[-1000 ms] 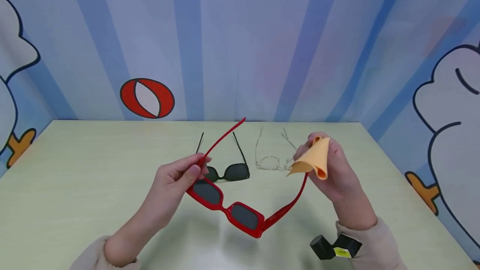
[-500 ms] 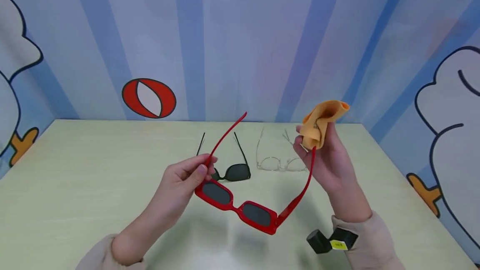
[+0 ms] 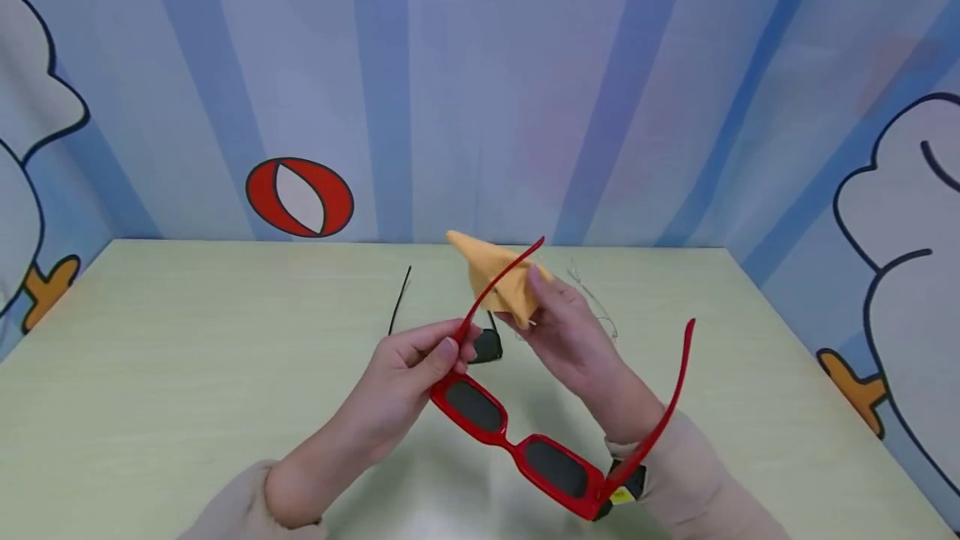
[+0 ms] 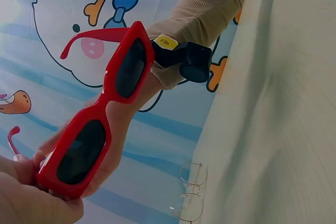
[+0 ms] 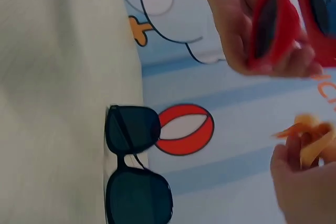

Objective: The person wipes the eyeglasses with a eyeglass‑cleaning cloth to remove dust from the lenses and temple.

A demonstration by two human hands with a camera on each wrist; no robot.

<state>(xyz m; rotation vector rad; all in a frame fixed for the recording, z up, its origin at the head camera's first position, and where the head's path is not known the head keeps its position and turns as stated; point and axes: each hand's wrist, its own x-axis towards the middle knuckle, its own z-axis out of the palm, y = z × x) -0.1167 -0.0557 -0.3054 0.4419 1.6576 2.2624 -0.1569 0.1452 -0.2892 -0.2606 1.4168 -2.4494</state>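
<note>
Red-framed sunglasses with dark lenses hang tilted above the table, both temples unfolded. My left hand pinches them near the hinge of the left temple. An orange-yellow cleaning cloth is gripped in my right hand, bunched between thumb and fingers close to the left temple, which crosses in front of it. The right temple reaches up past my right forearm. In the left wrist view the red sunglasses overlap the right hand. The right wrist view shows the cloth at the right edge.
Black sunglasses lie on the pale table behind my left hand, partly hidden; they show large in the right wrist view. Thin wire-framed glasses lie to their right, mostly covered by my right hand. A striped cartoon backdrop stands behind.
My right hand has moved the cloth left, off the right temple and over to the left temple. The red sunglasses and my left hand have shifted right and slightly down.
</note>
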